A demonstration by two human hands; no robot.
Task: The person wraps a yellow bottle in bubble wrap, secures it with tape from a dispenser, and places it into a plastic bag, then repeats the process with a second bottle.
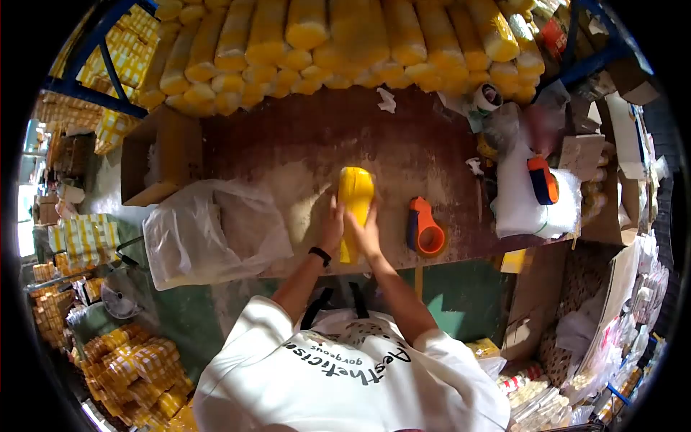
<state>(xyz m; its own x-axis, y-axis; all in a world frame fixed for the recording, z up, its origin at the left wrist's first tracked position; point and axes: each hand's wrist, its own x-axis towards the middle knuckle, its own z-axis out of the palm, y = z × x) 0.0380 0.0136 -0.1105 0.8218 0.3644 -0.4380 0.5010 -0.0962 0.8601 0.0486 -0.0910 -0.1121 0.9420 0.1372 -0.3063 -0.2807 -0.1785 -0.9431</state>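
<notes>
A yellow wrapped bundle (355, 189) lies lengthwise on the worn brown table (288, 144), close to its front edge. Against its left side rests my left hand (333, 225), with a black band on the wrist. My right hand (365, 227) wraps round the lower right side of the same bundle, its fingers reaching over the top. Both hands hold it between them. Just to the right, an orange and blue tape dispenser (430, 236) lies on the table.
Many yellow wrapped rolls (353, 36) are stacked along the back. A cardboard box (162, 155) and a clear plastic bag (209, 234) are at the left. Bubble wrap (525, 209) with a second tape dispenser (543, 180) on it lies at the right.
</notes>
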